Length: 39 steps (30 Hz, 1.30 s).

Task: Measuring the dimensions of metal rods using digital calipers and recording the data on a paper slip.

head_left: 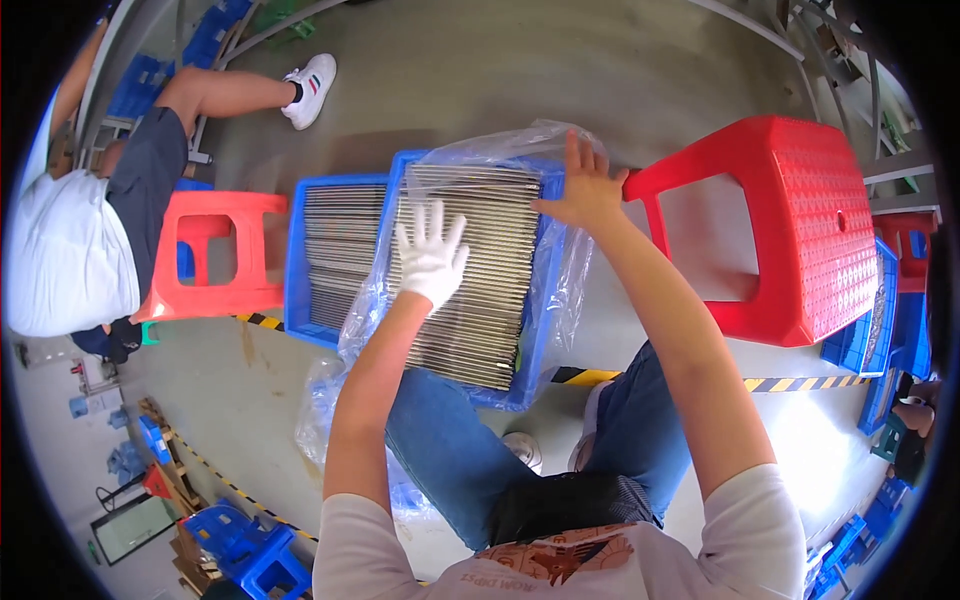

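Your knees (520,440) sit closest, jeans under the tray (540,340) that leans against them. Your left hand (430,255), in a white glove, lies flat on the metal strips (470,270) with fingers spread wide, gripping nothing; it seems to press the stack so it keeps from sliding. Your bare right hand (585,190) rests open at the tray's far corner, fingers up on the plastic bag (565,270), likely holding it back. A second tray (330,255) lies beside, a red stool (790,220) to your right.
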{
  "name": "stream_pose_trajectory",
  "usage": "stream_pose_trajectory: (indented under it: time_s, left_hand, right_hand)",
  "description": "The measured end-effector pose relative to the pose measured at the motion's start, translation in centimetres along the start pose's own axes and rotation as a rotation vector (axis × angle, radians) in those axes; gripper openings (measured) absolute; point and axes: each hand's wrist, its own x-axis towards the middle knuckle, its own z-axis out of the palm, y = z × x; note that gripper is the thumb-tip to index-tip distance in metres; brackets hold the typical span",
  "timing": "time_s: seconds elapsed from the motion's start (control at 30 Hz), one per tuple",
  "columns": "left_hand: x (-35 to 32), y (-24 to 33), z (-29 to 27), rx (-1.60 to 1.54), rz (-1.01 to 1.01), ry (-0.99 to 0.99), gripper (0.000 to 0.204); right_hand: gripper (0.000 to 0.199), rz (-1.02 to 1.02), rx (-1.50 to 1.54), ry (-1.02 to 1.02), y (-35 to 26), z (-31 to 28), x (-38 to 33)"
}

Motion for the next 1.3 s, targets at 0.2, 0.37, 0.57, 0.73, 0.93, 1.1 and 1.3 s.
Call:
stream_pose_trajectory:
  time_s: [0.2,0.37,0.57,0.73,0.93,1.1,1.3]
  left_hand:
    - [5.9,-4.4,-2.9,0.303,-0.275,0.076,0.051]
    - [4.8,-3.1,-3.5,0.128,-0.229,0.139,0.043]
    - [-6.7,9.4,1.5,-0.163,-0.048,0.092,0.052]
    - [-12.0,16.7,3.9,-0.713,-0.145,-0.004,0.064]
    - [-13.9,17.5,5.9,-0.805,-0.059,0.269,0.076]
    - [-16.1,19.0,2.9,-0.539,-0.167,0.011,0.077]
    - [-16.5,15.1,5.1,-1.106,-0.345,-0.126,0.028]
  right_hand:
    - [0.109,0.044,0.090,-0.254,0.3,3.9,1.7]
    - [0.105,0.023,0.177,-0.194,1.2,4.4,2.2]
    - [0.102,-0.024,0.119,-0.244,0.1,3.9,3.1]
    - [0.091,-0.208,-0.056,0.346,1.5,3.2,-1.2]
    - [0.029,-1.185,-0.095,-0.482,-1.6,5.9,-9.8]
    - [0.028,-1.218,-0.237,-0.315,-0.4,8.1,-10.1]
    - [0.024,-1.006,-0.445,-0.418,-3.2,9.3,-11.7]
